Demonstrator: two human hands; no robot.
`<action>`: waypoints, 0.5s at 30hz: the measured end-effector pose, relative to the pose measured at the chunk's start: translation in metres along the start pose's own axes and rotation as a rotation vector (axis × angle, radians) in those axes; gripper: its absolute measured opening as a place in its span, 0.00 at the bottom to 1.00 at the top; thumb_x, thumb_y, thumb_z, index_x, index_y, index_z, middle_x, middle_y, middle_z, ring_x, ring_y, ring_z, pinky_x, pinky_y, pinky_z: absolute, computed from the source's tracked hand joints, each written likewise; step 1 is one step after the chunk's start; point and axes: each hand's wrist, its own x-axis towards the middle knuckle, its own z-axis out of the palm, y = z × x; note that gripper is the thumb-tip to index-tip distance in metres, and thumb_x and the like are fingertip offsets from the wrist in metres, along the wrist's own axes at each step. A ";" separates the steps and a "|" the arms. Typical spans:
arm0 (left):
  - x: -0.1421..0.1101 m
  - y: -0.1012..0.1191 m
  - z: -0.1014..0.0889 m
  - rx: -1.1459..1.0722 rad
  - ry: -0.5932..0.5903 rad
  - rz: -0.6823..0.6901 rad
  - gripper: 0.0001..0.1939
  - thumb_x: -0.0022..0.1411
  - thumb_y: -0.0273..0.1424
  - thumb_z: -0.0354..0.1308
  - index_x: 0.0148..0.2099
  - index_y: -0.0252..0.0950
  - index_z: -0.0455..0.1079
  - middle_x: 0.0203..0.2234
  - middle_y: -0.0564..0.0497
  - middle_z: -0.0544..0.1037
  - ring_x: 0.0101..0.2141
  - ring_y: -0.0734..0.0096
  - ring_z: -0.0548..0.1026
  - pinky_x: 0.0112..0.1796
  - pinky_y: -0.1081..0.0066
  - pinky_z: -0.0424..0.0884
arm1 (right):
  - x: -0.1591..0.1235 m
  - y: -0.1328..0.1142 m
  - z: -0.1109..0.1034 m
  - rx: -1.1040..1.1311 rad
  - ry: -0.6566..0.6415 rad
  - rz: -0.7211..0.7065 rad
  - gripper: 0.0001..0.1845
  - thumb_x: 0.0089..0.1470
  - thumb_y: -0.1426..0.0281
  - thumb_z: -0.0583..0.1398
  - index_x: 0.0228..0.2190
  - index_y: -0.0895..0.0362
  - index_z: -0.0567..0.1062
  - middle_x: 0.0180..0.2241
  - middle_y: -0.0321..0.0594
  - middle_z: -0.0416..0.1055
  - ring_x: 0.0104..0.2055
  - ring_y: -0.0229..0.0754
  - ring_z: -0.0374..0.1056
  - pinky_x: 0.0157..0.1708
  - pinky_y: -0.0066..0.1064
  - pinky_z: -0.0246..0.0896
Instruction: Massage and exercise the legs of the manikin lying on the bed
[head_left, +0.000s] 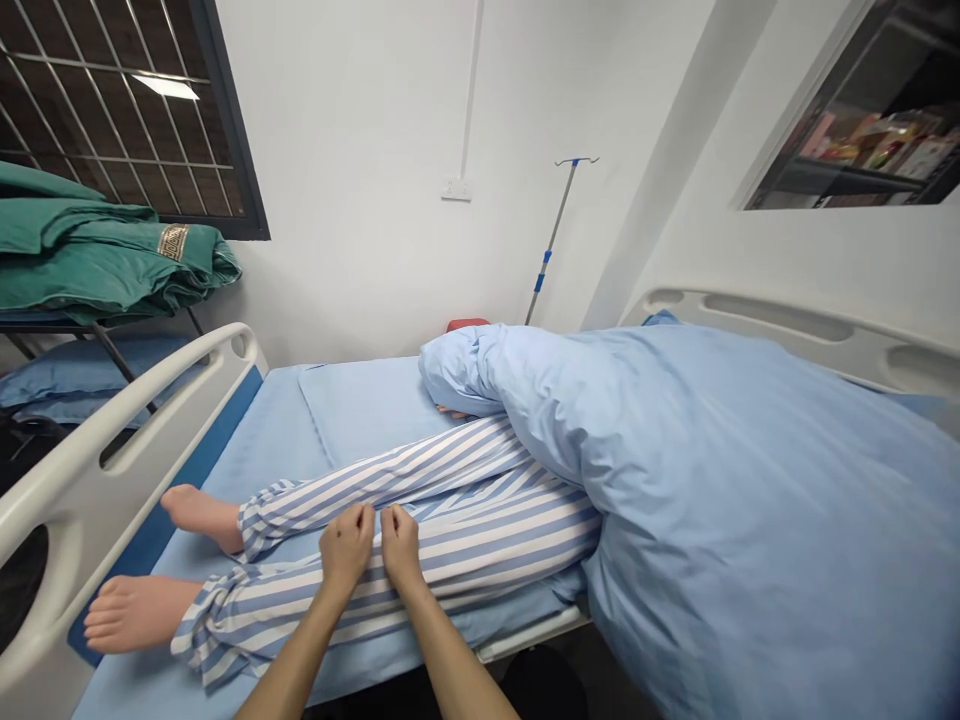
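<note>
The left hand (pixel 346 548) and right hand (pixel 400 548) rested side by side on the striped trouser leg (pixel 480 565) of a figure lying on a hospital bed (pixel 247 480). Neither grip was clamped; the fingers lay extended on the cloth. Both legs lay straight, with the bare foot (pixel 135 614) near the bed rail (pixel 90 480). A blue blanket (pixel 697 480) hid the upper body. Whether the legs had been repositioned could not be determined.
</note>
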 end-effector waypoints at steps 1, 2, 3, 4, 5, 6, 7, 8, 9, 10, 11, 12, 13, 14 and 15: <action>0.000 0.010 0.003 -0.047 0.014 0.034 0.17 0.61 0.34 0.41 0.23 0.36 0.62 0.21 0.52 0.72 0.26 0.73 0.67 0.29 0.73 0.53 | 0.002 0.002 -0.002 0.055 0.010 0.028 0.17 0.54 0.65 0.47 0.16 0.56 0.56 0.16 0.30 0.53 0.21 0.33 0.49 0.22 0.25 0.44; -0.002 0.018 0.009 -0.094 0.008 0.039 0.18 0.62 0.34 0.41 0.23 0.36 0.62 0.20 0.52 0.71 0.25 0.74 0.67 0.29 0.73 0.53 | 0.005 0.004 -0.004 0.106 0.018 0.054 0.17 0.53 0.64 0.48 0.16 0.56 0.55 0.16 0.29 0.52 0.21 0.33 0.49 0.22 0.25 0.45; -0.004 0.023 0.016 -0.128 -0.005 0.009 0.18 0.62 0.34 0.40 0.23 0.36 0.62 0.20 0.52 0.71 0.24 0.74 0.67 0.28 0.73 0.53 | 0.007 0.007 -0.006 0.153 0.020 0.078 0.17 0.53 0.63 0.48 0.16 0.56 0.55 0.16 0.29 0.52 0.21 0.33 0.50 0.22 0.25 0.46; -0.008 0.027 0.024 -0.139 -0.014 -0.036 0.18 0.62 0.34 0.39 0.25 0.36 0.63 0.21 0.52 0.72 0.25 0.74 0.67 0.28 0.73 0.53 | 0.009 0.010 -0.007 0.198 0.023 0.101 0.16 0.52 0.63 0.49 0.17 0.55 0.54 0.16 0.29 0.52 0.21 0.33 0.50 0.22 0.25 0.47; -0.012 0.028 0.033 -0.120 -0.012 -0.077 0.17 0.62 0.34 0.39 0.26 0.36 0.64 0.22 0.51 0.73 0.25 0.73 0.68 0.27 0.73 0.52 | 0.011 0.013 -0.008 0.237 0.027 0.122 0.16 0.52 0.63 0.49 0.17 0.55 0.54 0.16 0.29 0.51 0.21 0.33 0.50 0.22 0.25 0.48; -0.016 0.028 0.040 -0.085 0.001 -0.104 0.16 0.62 0.34 0.39 0.28 0.36 0.65 0.25 0.50 0.74 0.26 0.72 0.69 0.27 0.73 0.52 | 0.012 0.016 -0.010 0.259 0.030 0.137 0.16 0.52 0.63 0.49 0.17 0.55 0.53 0.16 0.29 0.51 0.21 0.33 0.50 0.22 0.25 0.49; -0.019 0.027 0.046 -0.044 0.011 -0.115 0.16 0.62 0.35 0.40 0.30 0.37 0.65 0.27 0.49 0.74 0.28 0.71 0.69 0.27 0.72 0.51 | 0.014 0.017 -0.011 0.264 0.029 0.145 0.16 0.52 0.62 0.48 0.17 0.55 0.53 0.16 0.28 0.50 0.20 0.32 0.50 0.22 0.24 0.49; -0.022 0.026 0.050 -0.008 0.018 -0.113 0.15 0.63 0.35 0.40 0.31 0.37 0.66 0.28 0.49 0.75 0.29 0.70 0.70 0.28 0.72 0.51 | 0.015 0.017 -0.012 0.252 0.022 0.144 0.16 0.52 0.62 0.47 0.17 0.55 0.53 0.16 0.28 0.50 0.20 0.32 0.50 0.22 0.24 0.49; -0.024 0.025 0.052 0.015 0.020 -0.102 0.15 0.63 0.35 0.39 0.32 0.37 0.65 0.29 0.49 0.75 0.29 0.70 0.70 0.28 0.72 0.50 | 0.016 0.016 -0.014 0.231 0.010 0.136 0.16 0.53 0.63 0.47 0.17 0.55 0.53 0.16 0.29 0.50 0.20 0.32 0.50 0.22 0.24 0.49; -0.025 0.024 0.052 0.027 0.011 -0.087 0.16 0.63 0.35 0.39 0.32 0.37 0.65 0.30 0.49 0.75 0.30 0.70 0.70 0.28 0.72 0.50 | 0.017 0.014 -0.017 0.208 0.002 0.129 0.16 0.52 0.63 0.48 0.17 0.55 0.54 0.16 0.29 0.51 0.20 0.32 0.50 0.22 0.24 0.48; -0.025 0.023 0.051 0.031 0.001 -0.080 0.16 0.63 0.35 0.38 0.32 0.37 0.65 0.29 0.49 0.75 0.30 0.70 0.70 0.28 0.72 0.50 | 0.017 0.011 -0.020 0.176 -0.008 0.117 0.17 0.52 0.63 0.49 0.16 0.55 0.55 0.15 0.29 0.51 0.20 0.32 0.50 0.22 0.24 0.47; -0.024 0.023 0.050 0.033 -0.009 -0.077 0.16 0.64 0.34 0.38 0.31 0.37 0.65 0.29 0.50 0.75 0.30 0.70 0.70 0.27 0.72 0.49 | 0.018 0.008 -0.024 0.136 -0.020 0.096 0.17 0.51 0.63 0.50 0.15 0.56 0.55 0.15 0.29 0.52 0.20 0.32 0.50 0.22 0.24 0.46; -0.024 0.023 0.049 0.035 -0.019 -0.073 0.16 0.64 0.34 0.38 0.31 0.37 0.64 0.29 0.50 0.75 0.30 0.71 0.70 0.27 0.72 0.49 | 0.018 0.005 -0.029 0.090 -0.036 0.064 0.17 0.50 0.63 0.51 0.15 0.56 0.56 0.15 0.29 0.53 0.20 0.32 0.50 0.22 0.25 0.45; -0.023 0.023 0.048 0.041 -0.026 -0.072 0.15 0.63 0.34 0.39 0.31 0.37 0.64 0.29 0.51 0.75 0.30 0.72 0.69 0.27 0.72 0.49 | 0.017 0.002 -0.034 0.035 -0.055 0.025 0.17 0.50 0.63 0.51 0.15 0.56 0.57 0.15 0.29 0.53 0.20 0.32 0.50 0.22 0.25 0.44; -0.023 0.023 0.048 0.051 -0.031 -0.071 0.15 0.63 0.35 0.39 0.30 0.38 0.64 0.28 0.52 0.75 0.29 0.72 0.69 0.26 0.72 0.48 | 0.016 0.000 -0.039 -0.024 -0.076 -0.016 0.16 0.51 0.64 0.51 0.16 0.57 0.58 0.15 0.29 0.54 0.20 0.32 0.50 0.22 0.25 0.43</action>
